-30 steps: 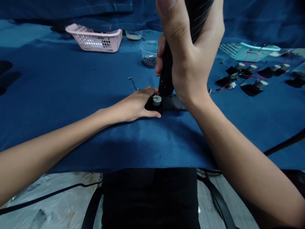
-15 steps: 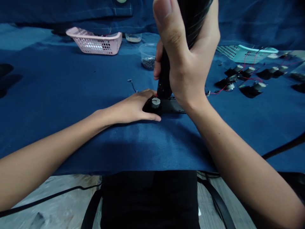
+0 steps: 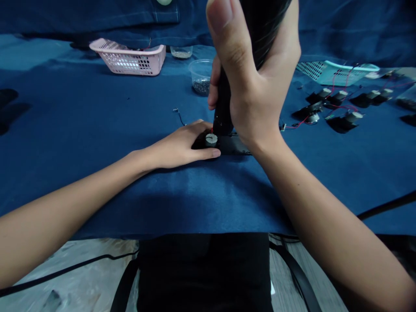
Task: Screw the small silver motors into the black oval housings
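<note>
The black motor housing [image 3: 199, 142], topped by a silver cap [image 3: 211, 139], lay against the end of a black plate [image 3: 235, 145] at the middle of the blue cloth surface [image 3: 97, 182]. The left hand [image 3: 177, 146] held the housing down, its fingers [image 3: 203, 152] together and pressed over it. The right hand [image 3: 256, 95] had its fingers [image 3: 213, 86] clamped around a black electric screwdriver [image 3: 223, 110], held upright, lower end just beside the cap. Farther off lay a clear plastic cup [image 3: 201, 71] of small dark parts, a pink basket [image 3: 130, 60], a teal basket [image 3: 334, 71] and black motor units [image 3: 344, 123] with red wires.
</note>
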`<state>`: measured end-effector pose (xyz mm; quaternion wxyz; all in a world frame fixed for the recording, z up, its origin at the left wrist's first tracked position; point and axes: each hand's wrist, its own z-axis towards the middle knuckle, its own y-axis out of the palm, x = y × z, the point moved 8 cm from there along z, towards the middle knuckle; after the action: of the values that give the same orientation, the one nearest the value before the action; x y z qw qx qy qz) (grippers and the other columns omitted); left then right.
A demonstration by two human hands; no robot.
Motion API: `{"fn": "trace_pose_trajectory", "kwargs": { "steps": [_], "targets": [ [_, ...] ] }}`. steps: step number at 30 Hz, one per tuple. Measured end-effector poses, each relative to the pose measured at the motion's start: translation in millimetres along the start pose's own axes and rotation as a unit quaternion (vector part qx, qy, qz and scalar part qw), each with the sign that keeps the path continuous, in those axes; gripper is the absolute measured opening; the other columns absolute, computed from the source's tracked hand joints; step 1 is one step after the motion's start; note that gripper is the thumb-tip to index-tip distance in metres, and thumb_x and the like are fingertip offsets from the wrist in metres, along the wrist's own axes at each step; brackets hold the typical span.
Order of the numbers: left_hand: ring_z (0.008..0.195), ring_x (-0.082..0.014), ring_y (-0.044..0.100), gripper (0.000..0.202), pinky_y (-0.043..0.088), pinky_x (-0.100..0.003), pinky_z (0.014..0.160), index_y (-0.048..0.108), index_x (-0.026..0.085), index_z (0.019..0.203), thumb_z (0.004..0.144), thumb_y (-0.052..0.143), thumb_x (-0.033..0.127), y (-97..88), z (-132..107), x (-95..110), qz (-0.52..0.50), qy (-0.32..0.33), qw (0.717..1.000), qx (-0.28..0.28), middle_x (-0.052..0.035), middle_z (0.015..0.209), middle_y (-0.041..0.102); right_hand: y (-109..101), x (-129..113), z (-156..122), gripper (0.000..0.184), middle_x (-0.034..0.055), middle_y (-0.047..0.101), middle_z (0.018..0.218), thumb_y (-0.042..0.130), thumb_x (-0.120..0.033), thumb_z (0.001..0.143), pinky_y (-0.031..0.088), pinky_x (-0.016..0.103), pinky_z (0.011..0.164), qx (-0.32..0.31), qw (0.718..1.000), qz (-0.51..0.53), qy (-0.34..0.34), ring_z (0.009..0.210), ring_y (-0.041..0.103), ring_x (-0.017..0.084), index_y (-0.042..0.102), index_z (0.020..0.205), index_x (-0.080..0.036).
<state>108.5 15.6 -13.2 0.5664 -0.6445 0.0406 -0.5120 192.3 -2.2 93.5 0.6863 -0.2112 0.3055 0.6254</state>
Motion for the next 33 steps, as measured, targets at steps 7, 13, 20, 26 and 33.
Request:
{"fn": "trace_pose_trajectory", "kwargs": {
  "steps": [7, 13, 20, 26, 33],
  "targets": [
    [0.114, -0.0281, 0.060, 0.061, 0.046, -0.037, 0.093, 0.056, 0.019, 0.128, 0.079, 0.072, 0.052, -3.1, 0.4, -2.6, 0.025, -0.013, 0.999, 0.018, -0.0084, 0.127, 0.064, -0.8, -3.7, -2.5, 0.015, -0.0068, 0.054, 0.070, 0.057, -0.026, 0.094, 0.034, 0.026, 0.047, 0.017, 0.999, -0.045, 0.024, 0.048, 0.047, 0.010, 0.044, 0.101, -0.023],
    [0.112, -0.0277, 0.061, 0.055, 0.047, -0.037, 0.093, 0.058, 0.020, 0.123, 0.079, 0.072, 0.049, -3.0, 0.1, -3.0, 0.020, -0.016, 0.999, 0.035, -0.0075, 0.124, 0.064, -3.7, 0.5, 3.5, 0.017, -0.0064, 0.058, 0.073, 0.054, -0.028, 0.097, 0.042, 0.023, 0.050, -0.011, 0.997, -0.072, -0.006, 0.052, 0.055, 0.009, 0.043, 0.108, -0.022],
    [0.113, -0.0281, 0.060, 0.061, 0.046, -0.035, 0.091, 0.054, 0.019, 0.128, 0.078, 0.073, 0.049, -1.3, 3.6, -3.0, 0.042, -0.013, 0.999, 0.009, -0.0088, 0.125, 0.063, -4.4, 14.5, 6.0, 0.023, -0.0087, 0.061, 0.082, 0.050, -0.043, 0.095, 0.047, 0.020, 0.052, -0.097, 0.991, -0.062, 0.073, 0.076, 0.072, 0.013, 0.046, 0.115, -0.031],
    [0.117, -0.0274, 0.058, 0.062, 0.044, -0.034, 0.095, 0.051, 0.018, 0.131, 0.080, 0.072, 0.048, 0.0, 4.6, -1.8, 0.043, 0.017, 0.999, -0.002, -0.0098, 0.130, 0.061, -6.0, -5.5, -0.4, 0.014, -0.0072, 0.063, 0.076, 0.057, -0.022, 0.093, 0.032, 0.027, 0.042, 0.049, 0.999, -0.005, -0.023, 0.049, 0.052, 0.009, 0.045, 0.099, -0.022],
    [0.120, -0.0288, 0.057, 0.065, 0.044, -0.035, 0.096, 0.046, 0.020, 0.134, 0.083, 0.069, 0.053, 2.1, 2.9, -6.3, 0.058, 0.017, 0.998, -0.016, -0.0107, 0.134, 0.057, -9.1, 1.7, 5.6, 0.010, -0.0073, 0.067, 0.093, 0.053, -0.031, 0.096, 0.037, 0.024, 0.045, 0.005, 0.998, -0.052, 0.039, 0.062, 0.063, 0.009, 0.046, 0.102, -0.028]
  ]
}}
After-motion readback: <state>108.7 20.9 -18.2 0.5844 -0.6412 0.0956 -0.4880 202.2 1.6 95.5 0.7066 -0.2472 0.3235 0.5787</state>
